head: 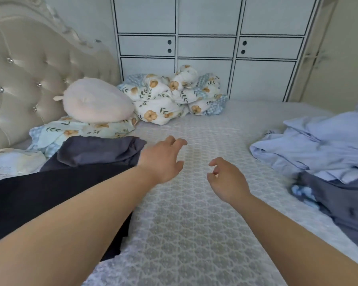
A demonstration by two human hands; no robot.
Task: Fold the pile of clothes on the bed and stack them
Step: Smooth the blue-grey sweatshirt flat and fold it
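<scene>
A rumpled pile of clothes lies at the bed's right side: light blue garments (pixel 318 145) on top, a grey-blue one (pixel 343 205) below. On the left lies a folded dark grey garment (pixel 99 150) over a black one (pixel 50 195). My left hand (pixel 163 159) hovers just right of the dark grey garment, fingers spread and relaxed, holding nothing. My right hand (pixel 227 178) hovers over the bare patterned bed cover (pixel 194 234), fingers loosely curled and empty. Neither hand touches any clothing.
A floral quilt (pixel 174 96) is bunched at the far side by the white wardrobe (pixel 207 44). A pale pink plush pillow (pixel 95 102) rests on a floral pillow (pixel 77 131) by the tufted headboard (pixel 29 69).
</scene>
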